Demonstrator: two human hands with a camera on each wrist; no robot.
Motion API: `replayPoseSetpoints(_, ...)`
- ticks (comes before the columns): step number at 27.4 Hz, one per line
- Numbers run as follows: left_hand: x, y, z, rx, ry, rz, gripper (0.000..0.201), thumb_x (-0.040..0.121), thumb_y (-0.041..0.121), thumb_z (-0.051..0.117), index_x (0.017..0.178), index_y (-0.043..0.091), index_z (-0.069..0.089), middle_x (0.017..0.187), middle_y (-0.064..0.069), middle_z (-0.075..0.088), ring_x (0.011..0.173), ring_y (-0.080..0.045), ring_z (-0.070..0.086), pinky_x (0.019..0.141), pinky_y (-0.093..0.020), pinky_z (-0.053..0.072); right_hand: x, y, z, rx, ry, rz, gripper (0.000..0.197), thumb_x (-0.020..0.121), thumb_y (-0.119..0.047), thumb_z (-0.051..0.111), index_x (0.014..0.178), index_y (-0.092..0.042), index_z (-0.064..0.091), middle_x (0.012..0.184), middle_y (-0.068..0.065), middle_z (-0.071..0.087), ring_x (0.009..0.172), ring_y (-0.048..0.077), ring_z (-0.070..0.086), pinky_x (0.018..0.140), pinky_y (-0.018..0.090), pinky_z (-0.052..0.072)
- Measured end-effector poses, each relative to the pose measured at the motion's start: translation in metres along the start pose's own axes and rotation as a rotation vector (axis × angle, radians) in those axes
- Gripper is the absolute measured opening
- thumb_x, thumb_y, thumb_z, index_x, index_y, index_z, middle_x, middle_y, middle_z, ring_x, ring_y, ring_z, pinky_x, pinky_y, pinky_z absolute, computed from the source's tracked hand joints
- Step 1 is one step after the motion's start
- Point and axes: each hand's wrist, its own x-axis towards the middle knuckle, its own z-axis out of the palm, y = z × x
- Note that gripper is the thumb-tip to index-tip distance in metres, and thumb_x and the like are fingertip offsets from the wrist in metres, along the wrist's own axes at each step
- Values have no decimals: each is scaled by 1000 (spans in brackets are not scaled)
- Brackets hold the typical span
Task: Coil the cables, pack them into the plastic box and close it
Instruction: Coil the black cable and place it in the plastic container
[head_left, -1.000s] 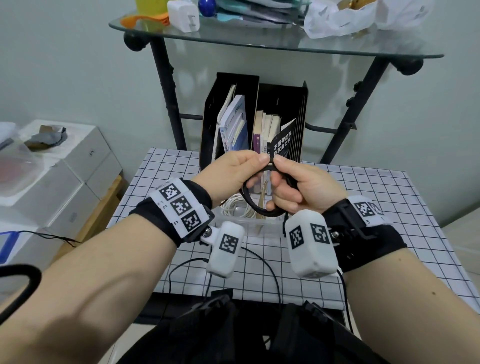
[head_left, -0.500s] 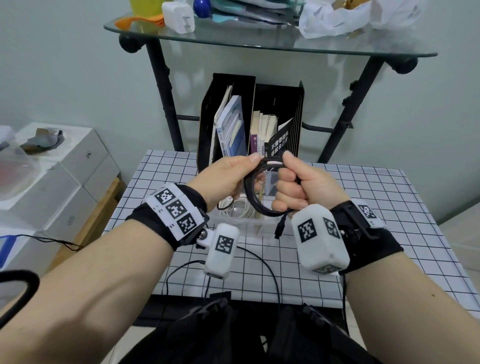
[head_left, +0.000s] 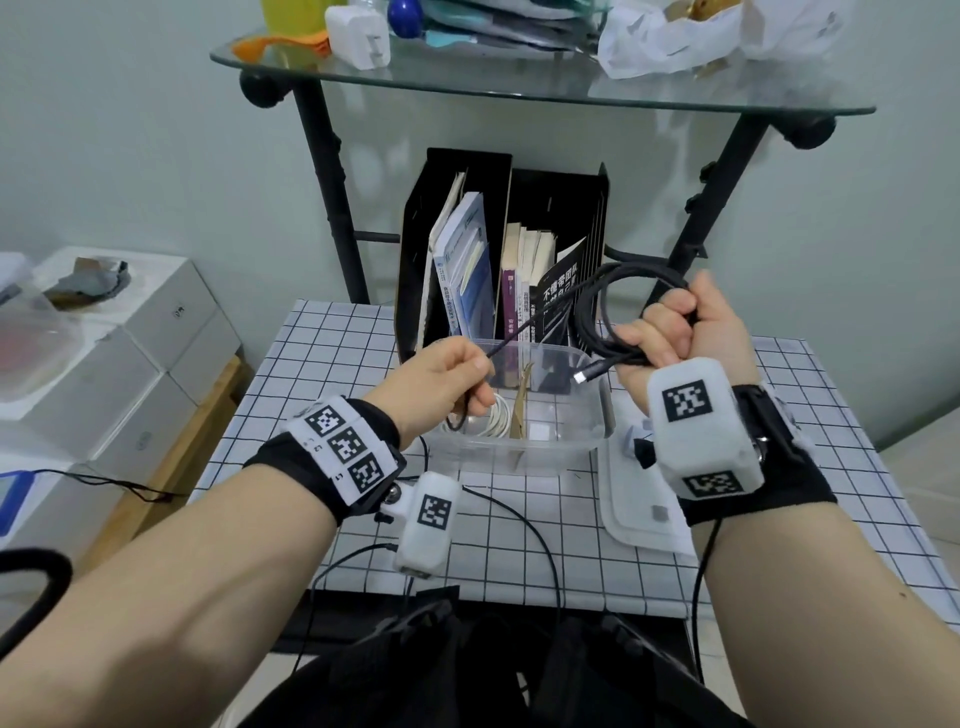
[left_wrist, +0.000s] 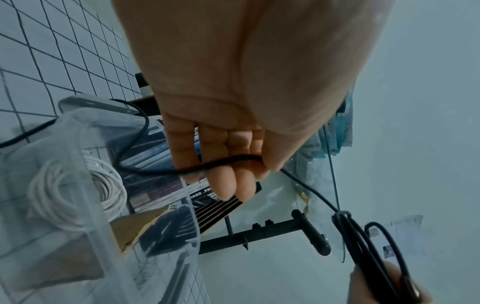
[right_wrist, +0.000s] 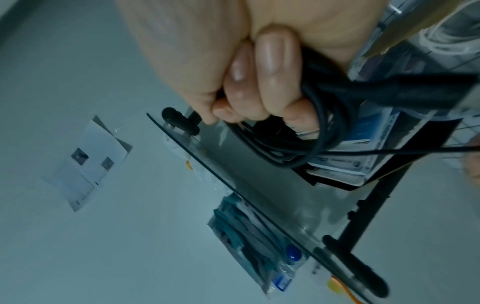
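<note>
My right hand (head_left: 670, 332) grips a coil of black cable (head_left: 597, 312) (right_wrist: 322, 131) in its fist, held above the right end of the clear plastic box (head_left: 519, 452). A USB plug (head_left: 589, 373) sticks out below the fist. A taut free strand (head_left: 524, 327) runs left to my left hand (head_left: 452, 379), which pinches it between thumb and fingers (left_wrist: 233, 162) over the box's left end. A coiled white cable (head_left: 493, 421) (left_wrist: 75, 191) lies inside the box. The box's lid (head_left: 644, 499) lies flat on the table, to the right of the box.
The box stands on a grid-patterned table (head_left: 322, 364). Behind it is a black file holder with books (head_left: 498, 249), under a glass shelf on black legs (head_left: 519, 88). White boxes (head_left: 130, 332) are stacked at the left. Thin black wires (head_left: 540, 540) cross the table's front.
My hands have moved apart: the right lifted the coil up and to the right, the left drew the free strand out to the left. The box and lid have come into view.
</note>
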Motion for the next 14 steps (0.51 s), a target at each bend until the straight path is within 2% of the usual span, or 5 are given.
replayPoseSetpoints(2, -1, -3, -1, 40, 9, -12, 13, 100, 16, 43, 88, 14, 48, 70, -3, 61, 59, -13, 53, 60, -23, 44, 1, -9, 1, 82, 66, -60, 49, 99, -45, 40, 57, -20, 39, 38, -6, 21, 28, 12, 17, 42, 17, 40)
replayPoseSetpoints(6, -2, -4, -2, 140, 12, 21, 6, 97, 13, 46, 92, 15, 49, 69, -2, 61, 60, -14, 53, 66, -28, 47, 2, -16, -5, 67, 152, -123, 49, 100, -46, 35, 58, -21, 39, 38, -6, 22, 28, 13, 21, 49, 19, 42)
replayPoseSetpoints(10, -3, -4, -7, 406, 27, 96, 11, 93, 14, 54, 85, 21, 50, 66, 6, 63, 58, -3, 56, 65, -21, 47, -4, -11, -5, 123, 134, -113, 47, 100, -40, 35, 59, -19, 42, 40, -6, 22, 31, 14, 20, 50, 20, 43)
replayPoseSetpoints(12, -3, -5, -11, 492, 57, 116, 14, 90, 14, 57, 84, 24, 51, 67, 9, 60, 64, -5, 57, 67, -20, 46, -6, -11, -6, 160, 124, -113, 44, 98, -35, 34, 59, -17, 43, 43, -5, 23, 34, 14, 18, 54, 24, 42)
replayPoseSetpoints(14, -5, -3, -14, 594, 79, 138, 15, 88, 11, 58, 86, 25, 52, 72, 11, 58, 67, -5, 54, 65, -13, 42, -6, -9, -6, 203, 110, -108, 39, 96, -29, 32, 61, -15, 43, 47, -4, 24, 37, 15, 18, 54, 25, 41)
